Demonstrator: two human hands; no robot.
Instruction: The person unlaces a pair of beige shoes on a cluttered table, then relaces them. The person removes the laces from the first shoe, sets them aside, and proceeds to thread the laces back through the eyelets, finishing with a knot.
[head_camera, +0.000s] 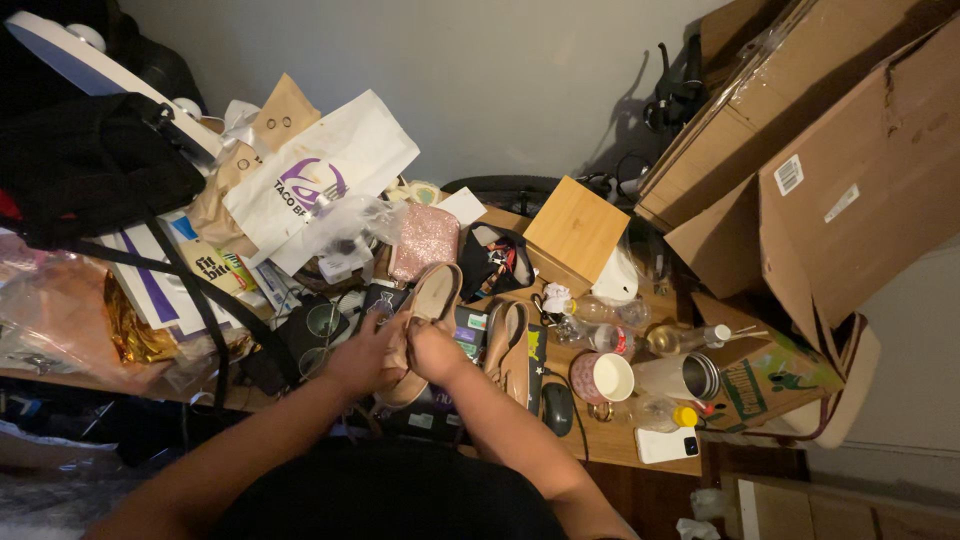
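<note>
Beige flat shoe (425, 320) sits gripped between both hands above the cluttered worktop (610, 440): the left hand (362, 355) is closed round its side, the right hand (432, 350) clasps its middle. Its mate (512, 345) lies just beside. Near the right hand, a pink mug (602, 378) stands open, its inside white; whether it holds anything I cannot tell. A steel tumbler (690, 377) lies tipped beside the mug.

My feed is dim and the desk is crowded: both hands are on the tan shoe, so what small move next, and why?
Probably lift the tan shoe slightly toward the body. Left hand and right hand already grip it, its mate lies close on the right, and glasses sit close on the left, so sliding risks knocking them.
</note>
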